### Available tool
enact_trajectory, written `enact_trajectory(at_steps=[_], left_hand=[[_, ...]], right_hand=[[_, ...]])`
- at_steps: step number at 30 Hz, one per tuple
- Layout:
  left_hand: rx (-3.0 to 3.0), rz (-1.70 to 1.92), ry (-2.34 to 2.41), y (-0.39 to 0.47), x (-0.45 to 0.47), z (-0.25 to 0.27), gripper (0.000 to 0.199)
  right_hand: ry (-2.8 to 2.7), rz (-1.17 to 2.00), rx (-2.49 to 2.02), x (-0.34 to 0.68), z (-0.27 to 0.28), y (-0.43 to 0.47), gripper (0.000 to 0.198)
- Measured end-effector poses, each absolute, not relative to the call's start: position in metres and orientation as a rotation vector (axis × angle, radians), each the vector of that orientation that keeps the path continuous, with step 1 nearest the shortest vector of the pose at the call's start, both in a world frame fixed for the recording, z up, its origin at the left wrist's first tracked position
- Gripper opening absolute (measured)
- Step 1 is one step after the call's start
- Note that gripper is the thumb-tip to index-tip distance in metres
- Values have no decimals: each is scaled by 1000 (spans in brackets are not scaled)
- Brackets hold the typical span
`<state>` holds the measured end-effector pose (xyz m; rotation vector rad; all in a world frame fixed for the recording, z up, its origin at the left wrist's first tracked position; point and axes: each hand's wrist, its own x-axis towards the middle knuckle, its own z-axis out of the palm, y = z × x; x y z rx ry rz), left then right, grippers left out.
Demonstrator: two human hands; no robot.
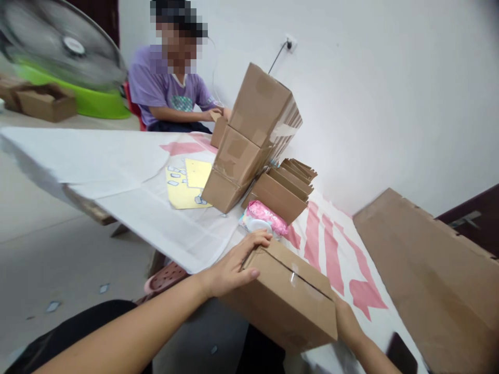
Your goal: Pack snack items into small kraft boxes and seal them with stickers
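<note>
A closed cardboard box (288, 291) is held over my lap at the table's near edge, tilted, with a strip of clear tape across its top seam. My left hand (236, 265) grips its left end, thumb on the near side and fingers over the top edge. At the right end is my right hand (345, 317), pressed against the box; its fingers are mostly hidden behind the cardboard. Just beyond the box lies a pink pack of wipes (267, 218) with a white lid. Behind that stand several folded cardboard pieces (278, 195).
Stacked closed boxes (249, 130) stand on the covered table (128, 171), beside yellow sheets (189, 184). Across sits a person (175, 96) with hands at another carton (218, 132). A fan (74, 47) is far left, a large cardboard panel (429, 270) right, a dark phone-like object (401, 353) near right.
</note>
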<state>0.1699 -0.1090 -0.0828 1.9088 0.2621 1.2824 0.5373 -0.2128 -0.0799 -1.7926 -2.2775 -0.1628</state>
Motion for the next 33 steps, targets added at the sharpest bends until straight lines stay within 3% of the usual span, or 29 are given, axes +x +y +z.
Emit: enact_trajectory(at_steps=[4,9,15,20,26,33], left_hand=[[1909,1276,261,-109,169,-84,54],[1897,1270,276,-108,170,-85,55],[1885,1277,268,-109,171,-84,55],[1883,1280,268,-111,170,-85,53],[1880,1280,275,-109,171,-84,53],[1871,1273,301,-109,171,-86,52]], right_hand=[[-2317,-123,-1792,544,-80,-203,29],[-2160,-330,-1680,530,-28,-177,24],[-2619,-151,-1075,441,21,-181,36],[-2934,-189,-862,409,24,-184,40],[-2734,-229,-855,417,18,-187,26],[-2679,-256,-918,410,17,-180,30]])
